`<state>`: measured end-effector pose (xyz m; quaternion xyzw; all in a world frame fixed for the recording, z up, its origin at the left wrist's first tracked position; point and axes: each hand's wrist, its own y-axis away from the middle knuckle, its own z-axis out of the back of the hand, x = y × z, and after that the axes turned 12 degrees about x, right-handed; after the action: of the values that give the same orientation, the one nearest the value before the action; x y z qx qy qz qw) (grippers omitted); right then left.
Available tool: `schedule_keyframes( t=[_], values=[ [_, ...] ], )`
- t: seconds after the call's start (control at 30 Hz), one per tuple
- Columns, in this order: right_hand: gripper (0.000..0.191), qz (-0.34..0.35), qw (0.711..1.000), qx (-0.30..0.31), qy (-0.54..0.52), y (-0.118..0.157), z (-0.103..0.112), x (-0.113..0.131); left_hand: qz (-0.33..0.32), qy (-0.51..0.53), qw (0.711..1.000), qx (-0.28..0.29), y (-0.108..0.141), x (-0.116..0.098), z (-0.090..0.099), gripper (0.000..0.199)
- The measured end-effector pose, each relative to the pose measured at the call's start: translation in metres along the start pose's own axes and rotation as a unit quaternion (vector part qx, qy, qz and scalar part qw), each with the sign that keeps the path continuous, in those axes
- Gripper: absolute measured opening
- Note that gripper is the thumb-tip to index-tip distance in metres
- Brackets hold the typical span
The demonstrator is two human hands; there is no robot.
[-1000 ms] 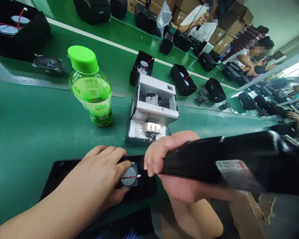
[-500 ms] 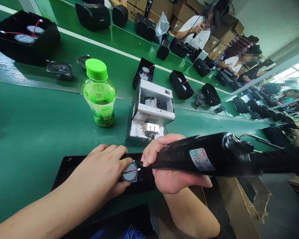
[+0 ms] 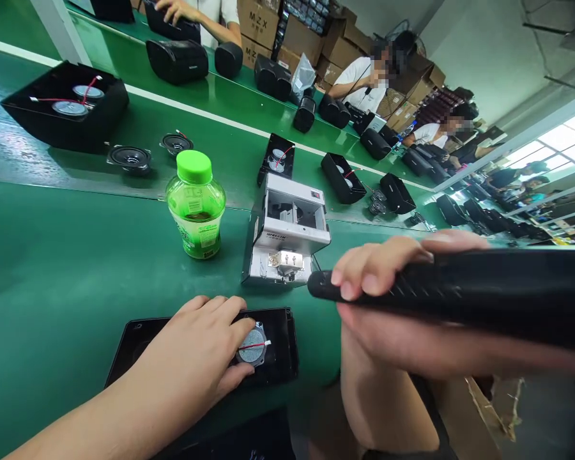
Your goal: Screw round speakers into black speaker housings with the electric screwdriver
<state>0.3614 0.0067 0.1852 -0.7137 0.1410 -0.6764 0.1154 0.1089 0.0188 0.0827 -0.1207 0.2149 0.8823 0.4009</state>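
My left hand (image 3: 204, 351) rests over a black speaker box (image 3: 282, 348) lying on the green table. Its thumb and forefinger curve round the edge of a round speaker driver (image 3: 252, 348), whose back faces up with a red-and-black wire and a white plug across it. To the right, my right hand (image 3: 388, 306) is wrapped round a black electric screwdriver (image 3: 489, 281), held up off the box and pointing left. Its fingers are a little blurred. A white screw feeder (image 3: 292, 236) stands just beyond the screwdriver's tip.
A green-capped bottle (image 3: 196, 211) stands left of the feeder. Further back are loose speaker drivers (image 3: 130, 158), a large black box with two drivers (image 3: 67, 105), and smaller black boxes (image 3: 344, 179). Co-workers (image 3: 364, 83) sit across the line. A cardboard box (image 3: 479, 415) is at lower right.
My right hand has lifted the screwdriver away from the driver's edge, up and to the right. My left hand stays on the speaker driver. The view has shifted slightly.
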Motion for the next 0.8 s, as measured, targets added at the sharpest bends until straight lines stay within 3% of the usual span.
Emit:
schedule_keyframes(
  t=[0.13, 0.23, 0.4, 0.5, 0.63, 0.8],
  values=[
    [0.088, 0.005, 1.0, 0.016, 0.015, -0.025, -0.017, 0.002, 0.003, -0.008, 1.0, 0.016, 0.0, -0.002, 0.004, 0.04],
    [0.088, 0.047, 0.998, 0.006, 0.028, -0.034, -0.028, -0.007, 0.002, -0.004, 1.0, 0.027, 0.0, -0.004, 0.008, 0.04],
    [0.075, 0.132, 0.99, -0.054, 0.016, -0.04, -0.031, -0.024, -0.005, 0.004, 1.0, 0.017, 0.001, -0.002, 0.006, 0.042],
    [0.072, 0.136, 0.989, -0.059, -0.029, -0.039, -0.03, -0.025, -0.017, -0.002, 1.0, -0.004, 0.003, 0.002, 0.0, 0.042],
    [0.067, 0.068, 0.994, -0.044, -0.067, -0.011, -0.024, -0.001, -0.037, -0.013, 0.998, -0.04, 0.004, 0.007, -0.01, 0.039],
    [0.058, 0.066, 0.996, -0.03, -0.055, 0.05, -0.019, 0.02, -0.067, -0.02, 0.993, -0.092, 0.004, 0.012, -0.015, 0.035]
  ],
)
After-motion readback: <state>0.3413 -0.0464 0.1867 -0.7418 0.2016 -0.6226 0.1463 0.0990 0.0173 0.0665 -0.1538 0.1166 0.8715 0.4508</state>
